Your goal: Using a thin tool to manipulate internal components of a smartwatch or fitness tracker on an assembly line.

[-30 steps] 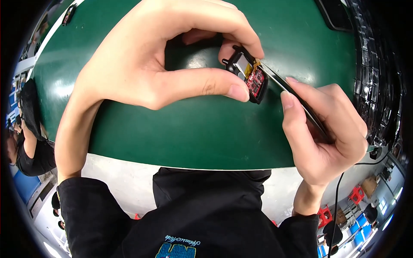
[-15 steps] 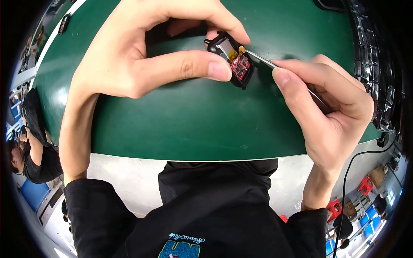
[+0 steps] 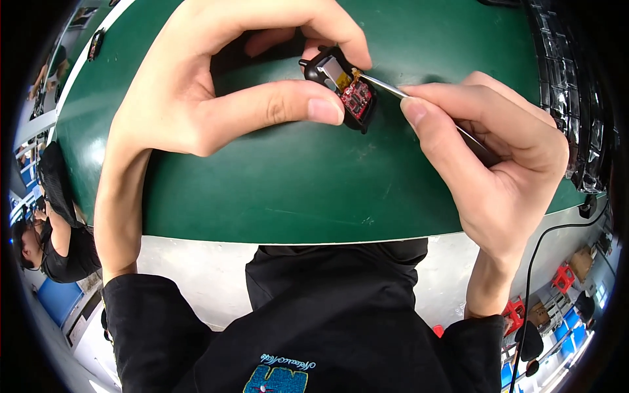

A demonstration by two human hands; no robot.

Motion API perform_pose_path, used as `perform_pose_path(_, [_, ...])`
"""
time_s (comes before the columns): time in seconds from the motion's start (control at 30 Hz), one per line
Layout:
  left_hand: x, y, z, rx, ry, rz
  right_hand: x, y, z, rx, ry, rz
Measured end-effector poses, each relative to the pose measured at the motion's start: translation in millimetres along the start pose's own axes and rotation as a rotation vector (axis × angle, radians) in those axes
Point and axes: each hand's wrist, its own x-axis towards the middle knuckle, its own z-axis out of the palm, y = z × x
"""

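Observation:
My left hand [image 3: 180,85] is closed on a small open black plastic housing [image 3: 315,71], pinched between thumb and fingers above the table. Inside it lie a silver battery-like block [image 3: 332,69] and a red circuit board [image 3: 358,99]. An amber strip [image 3: 343,81] runs along the block. From the right, my right hand [image 3: 495,147] grips slim metal tweezers [image 3: 386,87] like a pen. Their tip meets a small yellowish piece [image 3: 356,73] at the board's upper edge; whether it is clamped is too small to tell.
Under my hands is a green tabletop [image 3: 262,196]. Black trays under shiny clear film [image 3: 576,98] line its right side. A small dark part [image 3: 95,44] lies at the far left. A black cable [image 3: 534,262] hangs on the right. Another person [image 3: 59,245] sits at left.
Both hands, the housing and the tweezers have shifted slightly left. The housing has tilted a little, and the tweezer tip stays at the board's upper edge.

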Motion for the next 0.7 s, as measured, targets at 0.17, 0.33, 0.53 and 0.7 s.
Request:
perform_pose_path(0.17, [0.4,1.6,-2.6,0.043,-0.032,0.037,-0.4,-1.9,2.7,0.011,0.008,-0.004])
perform_pose_path(0.33, [1.5,3.5,-1.8,0.051,-0.021,0.030,-2.2,0.4,1.1,0.000,0.022,-0.023])
perform_pose_path(0.53, [2.6,2.7,-0.6,0.038,-0.020,0.021,-2.5,1.7,3.1,-0.022,0.044,-0.086])
perform_pose_path(0.7, [-0.5,3.8,-1.9,0.023,-0.018,0.019,-3.4,-1.4,3.6,-0.032,0.040,-0.069])
